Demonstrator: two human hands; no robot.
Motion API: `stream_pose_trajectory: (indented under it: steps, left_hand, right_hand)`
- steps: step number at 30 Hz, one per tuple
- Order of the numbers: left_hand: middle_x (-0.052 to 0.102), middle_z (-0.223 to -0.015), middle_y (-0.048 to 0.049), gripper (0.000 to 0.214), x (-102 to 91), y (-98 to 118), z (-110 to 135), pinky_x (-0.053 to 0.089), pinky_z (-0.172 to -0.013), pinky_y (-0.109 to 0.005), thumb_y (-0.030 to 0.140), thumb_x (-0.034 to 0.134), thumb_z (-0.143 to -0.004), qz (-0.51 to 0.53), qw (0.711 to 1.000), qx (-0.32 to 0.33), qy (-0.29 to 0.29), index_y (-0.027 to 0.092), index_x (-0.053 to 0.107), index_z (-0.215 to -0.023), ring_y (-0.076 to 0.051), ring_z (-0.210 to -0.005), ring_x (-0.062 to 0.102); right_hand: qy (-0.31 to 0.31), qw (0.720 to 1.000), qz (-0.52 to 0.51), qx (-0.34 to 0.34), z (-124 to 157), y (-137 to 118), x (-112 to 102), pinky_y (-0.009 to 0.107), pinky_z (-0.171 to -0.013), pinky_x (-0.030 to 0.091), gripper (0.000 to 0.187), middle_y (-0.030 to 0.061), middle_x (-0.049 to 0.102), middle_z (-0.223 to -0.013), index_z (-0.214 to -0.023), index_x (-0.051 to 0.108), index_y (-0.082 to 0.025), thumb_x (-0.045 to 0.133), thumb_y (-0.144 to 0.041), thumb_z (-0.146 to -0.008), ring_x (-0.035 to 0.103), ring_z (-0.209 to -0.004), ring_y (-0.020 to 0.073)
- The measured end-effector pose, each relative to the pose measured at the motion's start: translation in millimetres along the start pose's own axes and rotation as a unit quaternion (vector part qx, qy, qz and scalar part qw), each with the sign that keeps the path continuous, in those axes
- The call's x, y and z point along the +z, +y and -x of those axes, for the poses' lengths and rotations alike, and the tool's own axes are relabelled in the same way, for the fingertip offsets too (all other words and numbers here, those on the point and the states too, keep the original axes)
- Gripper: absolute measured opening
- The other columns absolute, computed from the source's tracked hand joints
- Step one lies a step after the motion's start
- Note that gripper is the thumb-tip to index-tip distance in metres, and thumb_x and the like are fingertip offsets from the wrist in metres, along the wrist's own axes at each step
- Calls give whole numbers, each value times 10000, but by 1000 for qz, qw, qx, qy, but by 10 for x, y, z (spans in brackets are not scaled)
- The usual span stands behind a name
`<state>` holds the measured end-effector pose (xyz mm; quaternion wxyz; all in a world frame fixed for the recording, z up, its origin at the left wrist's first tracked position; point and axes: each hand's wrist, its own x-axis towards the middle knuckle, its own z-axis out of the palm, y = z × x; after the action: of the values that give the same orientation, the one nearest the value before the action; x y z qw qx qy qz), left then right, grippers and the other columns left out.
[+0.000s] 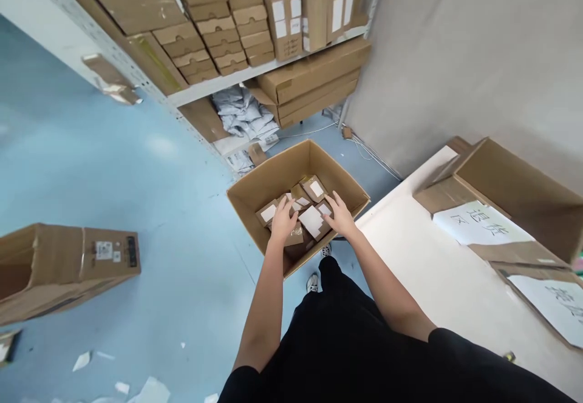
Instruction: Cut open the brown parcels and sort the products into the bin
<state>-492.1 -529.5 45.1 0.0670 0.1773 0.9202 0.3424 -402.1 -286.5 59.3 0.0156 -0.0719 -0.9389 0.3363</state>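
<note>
An open cardboard carton (pixel 264 181) stands on the blue floor in front of me, holding several small brown parcels (pixel 313 188) with white labels. Both my arms reach down into it. My left hand (pixel 283 218) lies on the parcels at the left with its fingers spread. My right hand (pixel 339 213) rests on the parcels at the right, fingers apart, beside a parcel with a large white label (pixel 311 221). Neither hand visibly grips anything.
A metal shelf (pixel 214 87) stacked with cardboard boxes runs along the back, with grey mail bags (pixel 243 118) beneath. A long carton (pixel 64 266) lies on the floor at left amid paper scraps. A table (pixel 437 269) at right carries open cartons with paper signs (pixel 478 221).
</note>
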Motion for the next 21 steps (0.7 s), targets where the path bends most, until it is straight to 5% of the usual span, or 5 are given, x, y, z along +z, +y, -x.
stream_pose_trajectory:
  steps: [5, 10, 15, 21]
  left_hand:
    - [421, -1677, -112, 532, 264, -426, -205, 412, -1239, -485, 280, 612, -959, -10, 995, -93, -23, 238, 573, -1488, -312, -1517, 444]
    - [410, -1679, -129, 587, 764, -1111, -348, 393, -1249, -471, 241, 649, -925, 5, 975, -209, -78, 215, 552, -1504, -322, -1528, 424]
    - [455, -1637, -159, 683, 1514, -1997, -270, 402, -1230, -428, 210, 709, -871, 42, 927, -351, -122, 206, 514, -1526, -316, -1489, 476]
    - [425, -1638, -213, 740, 2584, -2925, -134, 422, -1183, -411, 211, 739, -848, 75, 856, -485, -162, 153, 476, -1537, -315, -1438, 525]
  right_hand:
    - [-91, 996, -5, -7, -684, 164, 395, 511, -1246, 375, 755, 127, 262, -1732, -1629, 405, -238, 651, -255, -916, 318, -1573, 330]
    - [-188, 981, 29, 26, -1325, 377, 1091, 483, -1217, 407, 765, 118, 263, -1732, -1646, 376, -255, 636, -233, -926, 364, -1542, 321]
    - [-281, 954, 100, 34, -1712, 690, 1988, 455, -1198, 405, 744, 132, 256, -1732, -1646, 376, -230, 627, -216, -946, 374, -1518, 329]
    - [-353, 916, 179, 58, -1797, 1384, 3188, 494, -1182, 389, 773, 172, 253, -1726, -1650, 348, -216, 650, -222, -939, 310, -1534, 358]
